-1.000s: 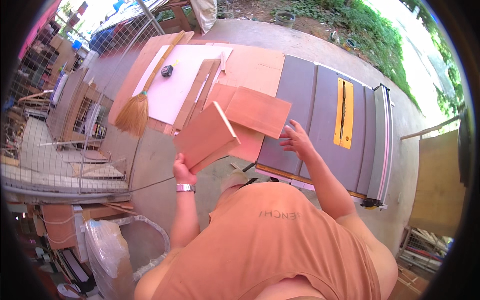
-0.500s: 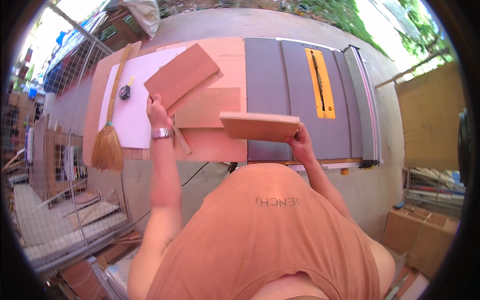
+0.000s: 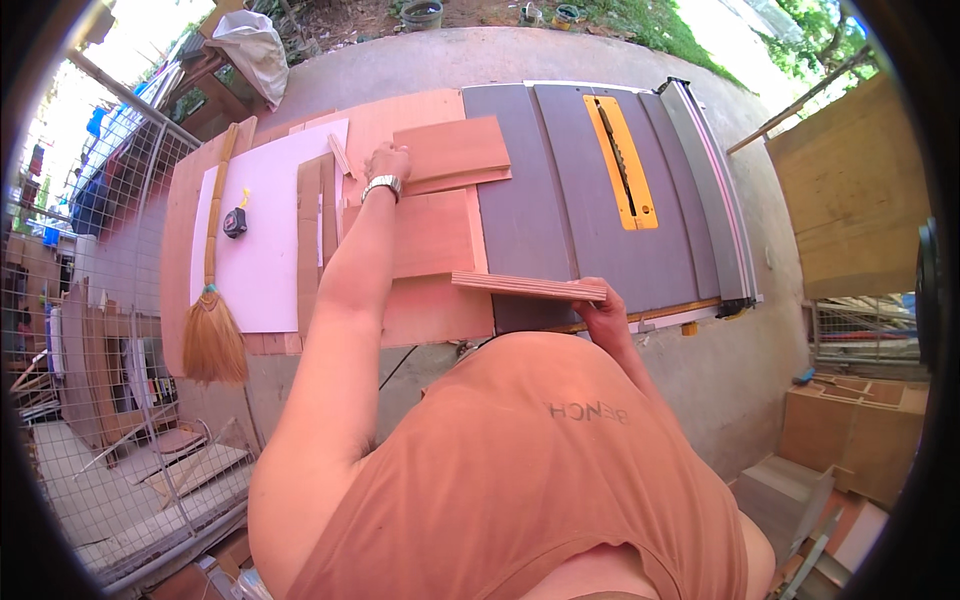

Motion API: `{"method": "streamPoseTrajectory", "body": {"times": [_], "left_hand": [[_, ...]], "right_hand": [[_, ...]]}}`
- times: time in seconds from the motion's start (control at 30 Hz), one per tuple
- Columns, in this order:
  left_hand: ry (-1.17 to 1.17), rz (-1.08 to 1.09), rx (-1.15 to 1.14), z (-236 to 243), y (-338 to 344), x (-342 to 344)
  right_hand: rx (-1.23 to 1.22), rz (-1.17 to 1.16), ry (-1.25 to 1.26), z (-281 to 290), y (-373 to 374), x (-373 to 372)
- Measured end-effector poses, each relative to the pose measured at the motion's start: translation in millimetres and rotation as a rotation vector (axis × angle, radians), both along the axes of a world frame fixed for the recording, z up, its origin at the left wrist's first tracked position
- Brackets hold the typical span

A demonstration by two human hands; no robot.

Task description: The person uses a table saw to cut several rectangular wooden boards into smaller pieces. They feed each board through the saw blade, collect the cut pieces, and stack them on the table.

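Observation:
My left hand [image 3: 388,162] reaches over the plywood sheet and has its fingers closed at the left end of a flat reddish board [image 3: 452,145], which lies above another board [image 3: 420,235] and slightly overlaps the saw's top. My right hand [image 3: 605,305] grips the right end of a third board [image 3: 525,285], held on edge with its layered plywood edge upward, over the saw's near part. Left of my left hand are narrow brown strips [image 3: 312,215], a white sheet [image 3: 260,275], a tape measure [image 3: 236,222] and a straw broom [image 3: 210,325].
The table saw [image 3: 510,240] has a blade in a yellow insert [image 3: 620,160] and a rail [image 3: 705,200] at right. A wire-mesh fence [image 3: 100,350] stands left, a plywood panel [image 3: 830,180] and boxes [image 3: 850,430] right, pots [image 3: 420,15] beyond.
My left hand has moved a board forward and down onto the stack. My right hand, open a second ago, has taken hold of another board and drawn it toward me.

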State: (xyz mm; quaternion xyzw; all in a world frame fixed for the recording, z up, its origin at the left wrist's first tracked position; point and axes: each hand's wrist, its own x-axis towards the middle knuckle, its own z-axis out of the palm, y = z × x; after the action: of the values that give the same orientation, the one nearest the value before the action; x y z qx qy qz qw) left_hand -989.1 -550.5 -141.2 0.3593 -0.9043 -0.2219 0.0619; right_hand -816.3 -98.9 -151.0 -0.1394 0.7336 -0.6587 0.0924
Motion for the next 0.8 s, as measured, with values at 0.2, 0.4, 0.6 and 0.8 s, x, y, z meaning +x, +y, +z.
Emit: {"method": "streamPoseTrajectory", "body": {"times": [0.2,0.4,0.6,0.8], "left_hand": [[0.545,-0.543,1.003,34.0,11.1,94.6],[0.542,-0.584,1.163,37.7,89.8,242.1],[0.788,-0.132,0.865,40.8,13.7,303.1],[0.583,0.318,0.548,22.7,-156.0,393.5]], "right_hand": [[-0.232,0.004,-0.163,-9.3,-2.8,-14.0],[-0.340,0.256,-0.432,35.3,-40.2,-48.5],[0.179,0.514,-0.407,80.6,-144.2,-72.9],[0.644,0.367,-0.578,62.5,-200.1,-79.0]]}}
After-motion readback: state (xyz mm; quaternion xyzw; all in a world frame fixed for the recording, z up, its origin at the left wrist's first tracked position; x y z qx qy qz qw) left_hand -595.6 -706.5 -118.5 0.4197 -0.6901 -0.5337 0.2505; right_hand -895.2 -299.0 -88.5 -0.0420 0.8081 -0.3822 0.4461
